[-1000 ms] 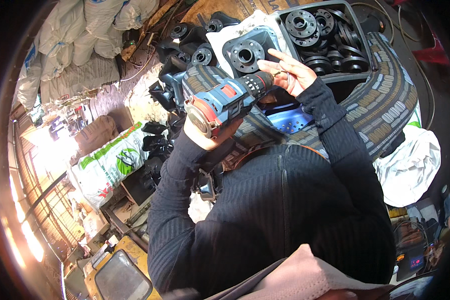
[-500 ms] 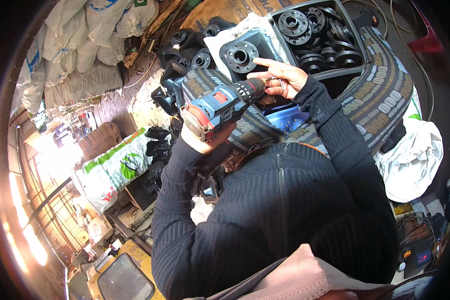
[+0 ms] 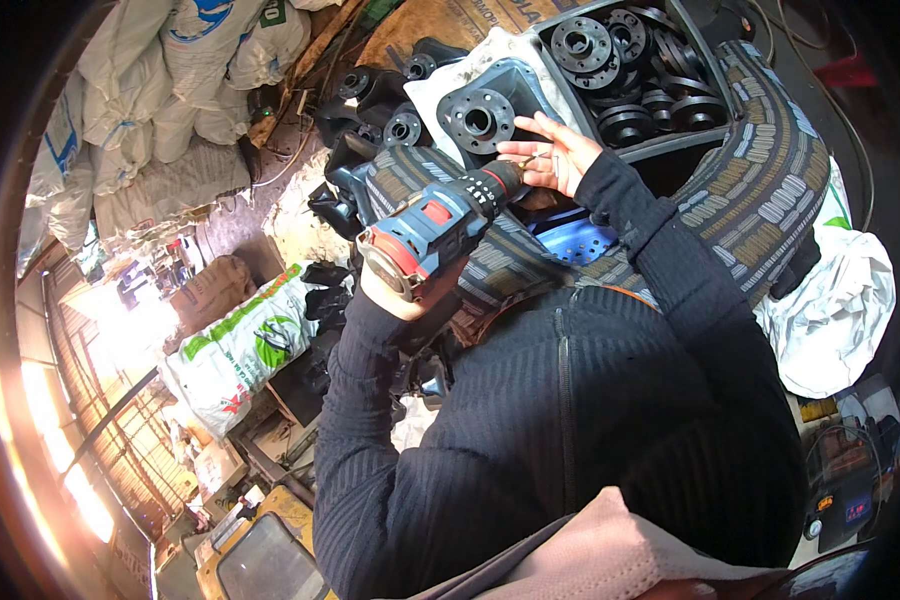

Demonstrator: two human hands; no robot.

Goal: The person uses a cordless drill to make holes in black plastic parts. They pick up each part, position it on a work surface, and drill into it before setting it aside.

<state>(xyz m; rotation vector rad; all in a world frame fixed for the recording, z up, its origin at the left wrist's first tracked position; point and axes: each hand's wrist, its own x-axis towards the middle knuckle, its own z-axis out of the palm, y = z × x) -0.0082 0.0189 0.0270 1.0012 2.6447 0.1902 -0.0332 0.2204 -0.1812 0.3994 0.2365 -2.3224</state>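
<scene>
- The left hand (image 3: 395,290) is clamped around the grip of a blue and grey cordless drill with a red band and black chuck (image 3: 440,222), held level in front of the chest, its nose pointing up and to the right.
- The right hand (image 3: 553,158) sits at the tip of the drill, fingers loosely curled with the thumb and forefinger pinched close together at the bit; whether they grip something small there cannot be told.
- Just beyond the fingertips lies a dark grey cast-metal housing with a round flanged face and ring of bolt holes (image 3: 478,118), resting on white wrapping.
- Behind it, a grey plastic crate (image 3: 690,140) holds a stack of black round metal flanges (image 3: 582,42).
- More black cast parts (image 3: 375,95) lie to the left of the housing.
- A padded, brown-and-grey patterned cushion rim (image 3: 770,170) curves around the work area.
- White filled sacks (image 3: 150,110) are piled at upper left, and a white and green printed sack (image 3: 245,350) lies lower left.
</scene>
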